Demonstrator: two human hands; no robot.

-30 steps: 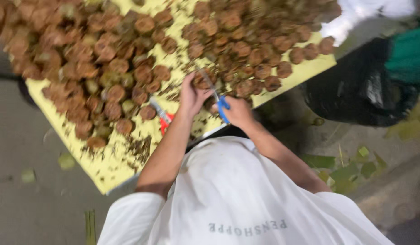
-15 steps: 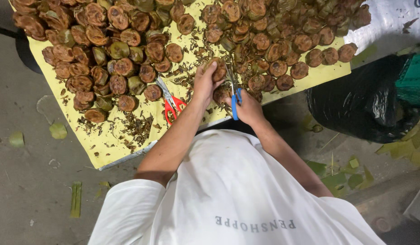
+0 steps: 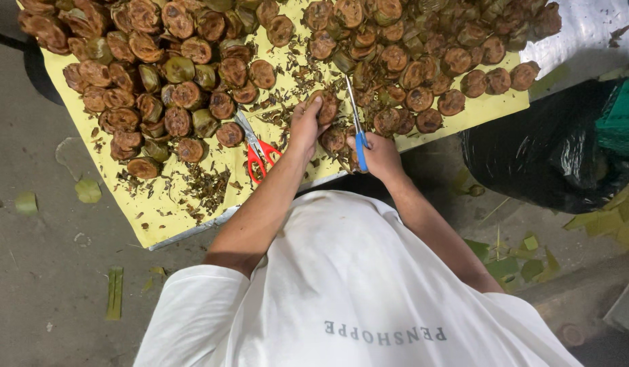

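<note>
yellow sheet (image 3: pixel 172 217) lying on concrete floor (image 3: pixel 43 299) | left hand (image 3: pixel 304 126) gripping brown husk (image 3: pixel 328 105) | right hand (image 3: pixel 375 153) clutching blue scissors (image 3: pixel 355 129) | piles running off sheet's far edge

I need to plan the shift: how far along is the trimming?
Done: trimmings litter the yellow sheet. In hand: left hand holds one brown piece, right hand works blue scissors. Left: cannot tell how much of the big pile remains; red scissors lie idle.

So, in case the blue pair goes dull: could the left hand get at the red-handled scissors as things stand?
Probably yes. The red-handled scissors lie uncovered on the yellow sheet just beside the left hand, but that hand grips a brown piece it must drop first.
</note>
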